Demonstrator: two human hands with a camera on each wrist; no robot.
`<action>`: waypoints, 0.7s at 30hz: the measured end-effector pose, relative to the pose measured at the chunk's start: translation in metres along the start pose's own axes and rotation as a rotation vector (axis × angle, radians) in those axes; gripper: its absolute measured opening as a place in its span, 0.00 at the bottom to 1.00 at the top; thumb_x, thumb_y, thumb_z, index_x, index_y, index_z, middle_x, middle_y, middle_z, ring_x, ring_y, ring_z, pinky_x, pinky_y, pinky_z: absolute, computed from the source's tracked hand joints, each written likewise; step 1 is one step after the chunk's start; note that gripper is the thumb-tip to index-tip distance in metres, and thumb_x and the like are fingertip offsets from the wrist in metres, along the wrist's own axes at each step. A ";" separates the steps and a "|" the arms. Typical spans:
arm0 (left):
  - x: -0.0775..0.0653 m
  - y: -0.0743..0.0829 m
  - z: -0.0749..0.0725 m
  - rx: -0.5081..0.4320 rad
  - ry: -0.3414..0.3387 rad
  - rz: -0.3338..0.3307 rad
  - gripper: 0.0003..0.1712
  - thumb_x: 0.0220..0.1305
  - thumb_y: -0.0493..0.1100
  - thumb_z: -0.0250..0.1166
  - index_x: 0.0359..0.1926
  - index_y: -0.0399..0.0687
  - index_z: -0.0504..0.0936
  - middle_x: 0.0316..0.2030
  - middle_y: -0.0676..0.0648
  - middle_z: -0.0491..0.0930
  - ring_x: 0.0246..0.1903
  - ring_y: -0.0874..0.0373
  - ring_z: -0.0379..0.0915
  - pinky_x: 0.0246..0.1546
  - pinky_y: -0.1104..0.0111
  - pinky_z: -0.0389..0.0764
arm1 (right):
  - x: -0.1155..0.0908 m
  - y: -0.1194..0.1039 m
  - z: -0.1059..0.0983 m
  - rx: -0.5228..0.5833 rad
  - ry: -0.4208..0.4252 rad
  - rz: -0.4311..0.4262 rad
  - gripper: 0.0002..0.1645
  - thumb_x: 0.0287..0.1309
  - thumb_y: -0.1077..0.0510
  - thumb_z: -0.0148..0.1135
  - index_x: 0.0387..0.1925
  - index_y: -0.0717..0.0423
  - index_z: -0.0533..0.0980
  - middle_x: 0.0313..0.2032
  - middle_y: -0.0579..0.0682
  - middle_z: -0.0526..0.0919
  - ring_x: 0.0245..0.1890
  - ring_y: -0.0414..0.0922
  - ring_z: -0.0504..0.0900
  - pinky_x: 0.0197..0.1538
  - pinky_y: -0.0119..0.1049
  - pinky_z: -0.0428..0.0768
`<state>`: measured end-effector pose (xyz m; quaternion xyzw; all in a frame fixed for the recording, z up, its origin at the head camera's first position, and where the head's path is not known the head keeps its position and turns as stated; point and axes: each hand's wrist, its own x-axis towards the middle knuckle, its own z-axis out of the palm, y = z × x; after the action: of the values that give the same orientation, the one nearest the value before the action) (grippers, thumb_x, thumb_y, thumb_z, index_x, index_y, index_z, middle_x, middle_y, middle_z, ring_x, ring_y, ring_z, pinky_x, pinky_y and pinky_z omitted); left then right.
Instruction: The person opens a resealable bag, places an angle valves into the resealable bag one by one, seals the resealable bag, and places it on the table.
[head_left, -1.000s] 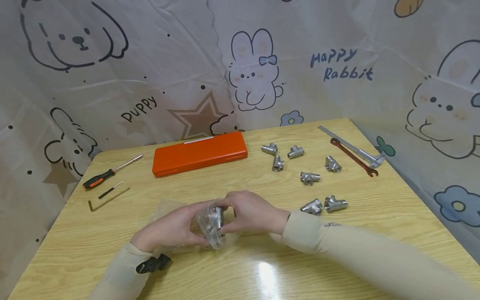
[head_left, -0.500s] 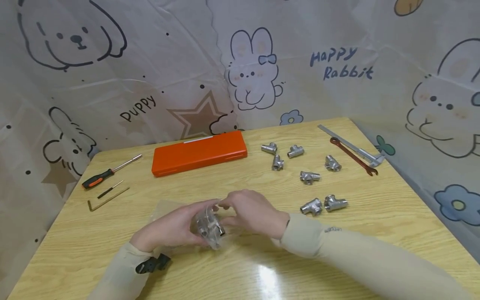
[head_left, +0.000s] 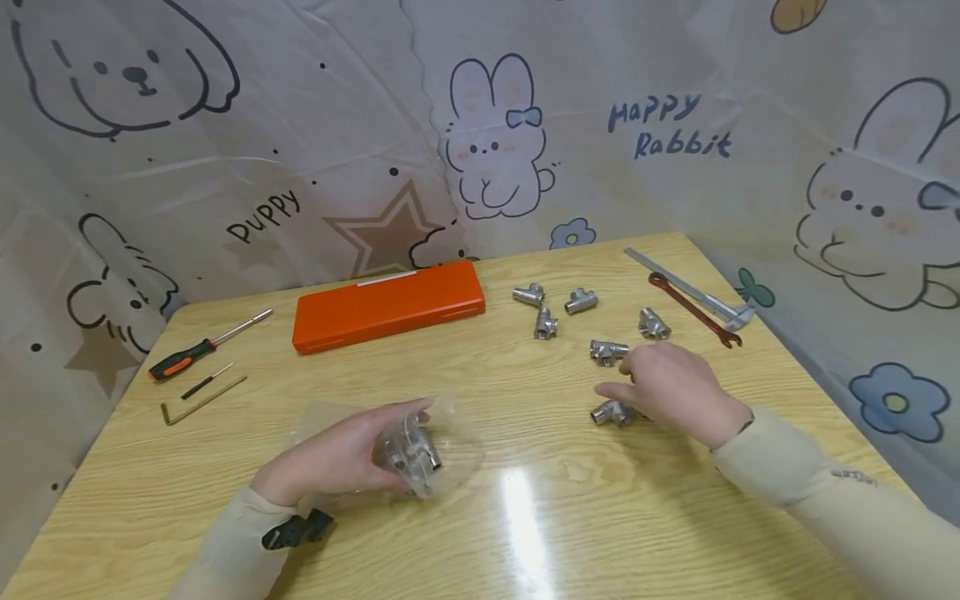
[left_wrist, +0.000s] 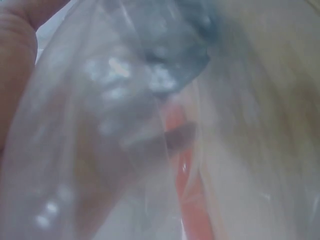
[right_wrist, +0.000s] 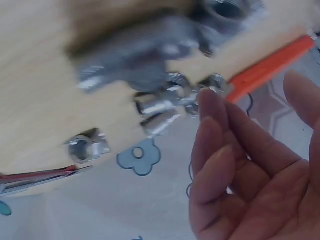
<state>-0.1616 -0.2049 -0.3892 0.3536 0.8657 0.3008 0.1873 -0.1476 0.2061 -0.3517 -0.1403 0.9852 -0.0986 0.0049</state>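
My left hand (head_left: 341,454) grips a clear plastic bag (head_left: 463,442) with shiny metal tee pipe fittings (head_left: 412,454) bunched inside. In the left wrist view the bag film (left_wrist: 250,150) fills most of the picture, blurring the fittings behind it. At the right, my right hand (head_left: 678,392) hovers over loose tee fittings, thumb and fingers apart, nothing between them. One tee fitting (head_left: 615,412) lies just below its thumb; another tee fitting (head_left: 604,352) lies beyond the fingertips. The right wrist view shows the loosely bent fingers (right_wrist: 215,130) near several fittings.
More tee fittings (head_left: 546,323) lie toward the back right. A red wrench (head_left: 693,308) and a caliper (head_left: 686,287) lie near the right edge. An orange-red case (head_left: 390,307) sits at the back. At the left are a screwdriver (head_left: 183,360), a small thin screwdriver (head_left: 198,387) and a hex key (head_left: 202,402).
My right hand has left the bag and moved right to the loose fittings. The fitting it held at the bag's mouth is now inside the bag. The left hand keeps its hold.
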 end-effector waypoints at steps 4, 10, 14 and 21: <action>0.000 0.001 0.001 -0.006 -0.002 -0.004 0.59 0.48 0.44 0.80 0.77 0.63 0.56 0.65 0.52 0.72 0.63 0.55 0.66 0.65 0.52 0.66 | -0.005 -0.001 0.009 -0.137 0.046 -0.008 0.31 0.54 0.34 0.69 0.10 0.51 0.72 0.11 0.43 0.68 0.17 0.43 0.68 0.20 0.40 0.72; -0.001 0.001 0.001 -0.003 -0.001 0.004 0.59 0.49 0.45 0.80 0.77 0.64 0.56 0.65 0.53 0.72 0.63 0.56 0.66 0.65 0.52 0.66 | -0.005 -0.017 0.020 -0.267 -0.004 0.031 0.34 0.48 0.29 0.69 0.11 0.48 0.68 0.17 0.47 0.72 0.28 0.51 0.69 0.33 0.45 0.67; -0.001 0.001 0.000 0.004 0.001 0.004 0.58 0.49 0.45 0.80 0.77 0.65 0.56 0.66 0.53 0.71 0.64 0.56 0.66 0.65 0.53 0.66 | -0.006 -0.026 0.028 -0.305 -0.027 0.041 0.31 0.48 0.32 0.71 0.12 0.48 0.69 0.17 0.47 0.73 0.28 0.50 0.69 0.35 0.45 0.65; -0.003 0.000 -0.001 0.022 0.008 0.005 0.59 0.48 0.45 0.80 0.77 0.64 0.56 0.66 0.53 0.71 0.64 0.56 0.65 0.65 0.53 0.66 | -0.004 -0.037 0.044 -0.114 0.055 -0.007 0.19 0.45 0.48 0.78 0.22 0.53 0.75 0.25 0.48 0.77 0.30 0.51 0.72 0.38 0.49 0.68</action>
<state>-0.1603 -0.2071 -0.3878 0.3567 0.8687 0.2934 0.1791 -0.1321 0.1636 -0.3880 -0.1412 0.9884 -0.0461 -0.0308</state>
